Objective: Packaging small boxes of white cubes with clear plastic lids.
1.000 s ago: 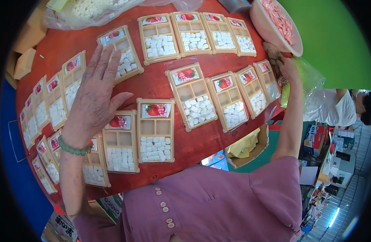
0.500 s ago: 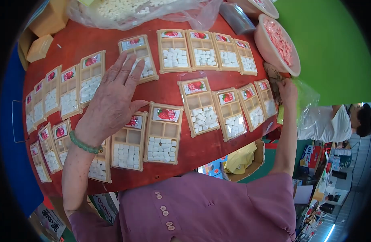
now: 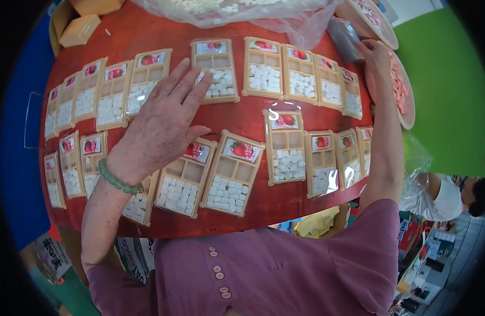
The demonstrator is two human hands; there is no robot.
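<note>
My left hand (image 3: 155,124), a green bead bracelet at its wrist, hovers palm down over the beige trays with its fingers spread and nothing held. The fingertips lie in front of one compartment tray (image 3: 229,68) filled partly with white marshmallow-like pieces. Under the thumb is another tray (image 3: 184,174), partly hidden by the hand. At the far right, my right hand (image 3: 378,59) reaches past a pink bowl, its bent fingers pinching the near end of a stack of clear plastic (image 3: 343,38). Each visible tray carries a strawberry-printed card.
Several filled trays (image 3: 233,195) stand in two rows on the red table (image 3: 237,118). A plastic bag (image 3: 290,22) of white pieces lies at the back. The bowl (image 3: 405,95) holds pink strips. An orange-yellow box (image 3: 80,31) is far left; a person (image 3: 437,195) is at right.
My right hand has moved away from me, from beside the bowl's near side to the clear plastic stack. The left hand remains spread over the trays. The whole view has shifted.
</note>
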